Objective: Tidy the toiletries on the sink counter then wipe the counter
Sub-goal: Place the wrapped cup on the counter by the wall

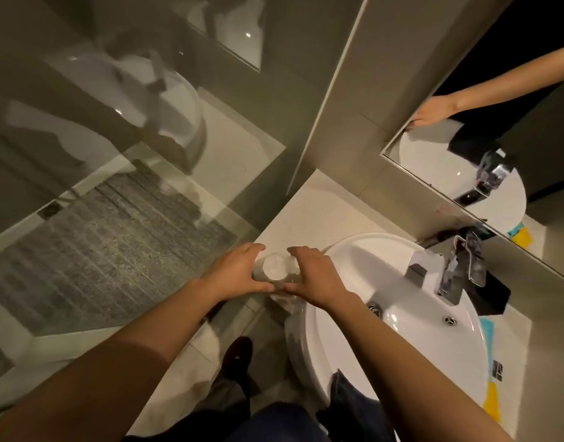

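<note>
Dim bathroom, pale counter [309, 199]. Left hand [236, 271] cups clear glass [274, 267] from its left; right hand [315, 275] closes opposite, steadying it upright beside my grip's right-hand neighbour, the basin [401, 339]. Cloth [494, 406] lies beyond.

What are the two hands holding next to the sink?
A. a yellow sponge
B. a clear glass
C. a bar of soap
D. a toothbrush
B: the left hand and right hand are cupped around a clear glass on the counter just left of the white sink.
</note>
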Demonstrator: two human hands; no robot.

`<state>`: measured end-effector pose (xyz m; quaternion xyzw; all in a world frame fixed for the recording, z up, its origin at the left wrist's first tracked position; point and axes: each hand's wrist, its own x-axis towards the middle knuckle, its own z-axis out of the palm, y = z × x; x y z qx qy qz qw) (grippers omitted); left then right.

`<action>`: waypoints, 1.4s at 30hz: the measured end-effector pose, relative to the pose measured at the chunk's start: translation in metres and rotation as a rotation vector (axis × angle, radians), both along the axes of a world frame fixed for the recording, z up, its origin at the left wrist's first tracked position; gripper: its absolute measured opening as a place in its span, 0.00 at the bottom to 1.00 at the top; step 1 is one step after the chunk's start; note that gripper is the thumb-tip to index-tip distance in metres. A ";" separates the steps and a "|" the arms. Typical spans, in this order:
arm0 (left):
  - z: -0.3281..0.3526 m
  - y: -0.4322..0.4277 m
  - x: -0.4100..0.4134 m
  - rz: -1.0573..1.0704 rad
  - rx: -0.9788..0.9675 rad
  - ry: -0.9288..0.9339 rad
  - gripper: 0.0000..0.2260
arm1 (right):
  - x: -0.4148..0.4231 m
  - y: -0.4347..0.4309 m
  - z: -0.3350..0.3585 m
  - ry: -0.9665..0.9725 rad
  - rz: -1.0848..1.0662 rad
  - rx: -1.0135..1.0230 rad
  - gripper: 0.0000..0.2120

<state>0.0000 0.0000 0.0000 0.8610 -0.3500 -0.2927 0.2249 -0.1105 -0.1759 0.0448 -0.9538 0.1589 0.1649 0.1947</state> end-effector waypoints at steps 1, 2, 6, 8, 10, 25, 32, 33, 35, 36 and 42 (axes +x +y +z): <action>-0.005 -0.001 0.005 -0.030 -0.018 0.042 0.45 | 0.004 -0.002 -0.004 0.011 0.015 0.026 0.40; -0.005 -0.002 0.008 -0.054 -0.034 0.084 0.45 | 0.008 -0.002 -0.003 0.026 0.025 0.046 0.39; -0.015 -0.007 0.014 -0.016 -0.106 0.173 0.34 | 0.016 -0.006 -0.011 0.065 0.036 0.077 0.32; -0.018 -0.009 0.017 -0.006 -0.136 0.190 0.31 | 0.018 -0.007 -0.014 0.060 0.028 0.096 0.32; -0.022 -0.009 0.019 0.009 -0.148 0.212 0.29 | 0.019 -0.008 -0.016 0.046 0.030 0.106 0.32; 0.064 -0.068 0.006 -0.121 -0.270 0.116 0.27 | -0.033 -0.065 0.045 -0.252 -0.101 0.227 0.28; 0.140 -0.152 -0.043 -0.419 -0.334 0.032 0.27 | -0.126 -0.117 0.114 -0.370 -0.298 0.256 0.25; 0.149 -0.166 -0.053 -0.461 -0.350 0.020 0.27 | -0.142 -0.125 0.124 -0.389 -0.331 0.253 0.25; 0.166 -0.196 -0.076 -0.544 -0.389 0.003 0.27 | -0.176 -0.140 0.140 -0.428 -0.408 0.246 0.25; 0.173 -0.212 -0.088 -0.582 -0.410 0.008 0.27 | -0.193 -0.148 0.146 -0.450 -0.450 0.239 0.25; 0.193 -0.307 -0.171 -0.764 -0.512 0.055 0.26 | -0.294 -0.194 0.167 -0.569 -0.706 0.201 0.23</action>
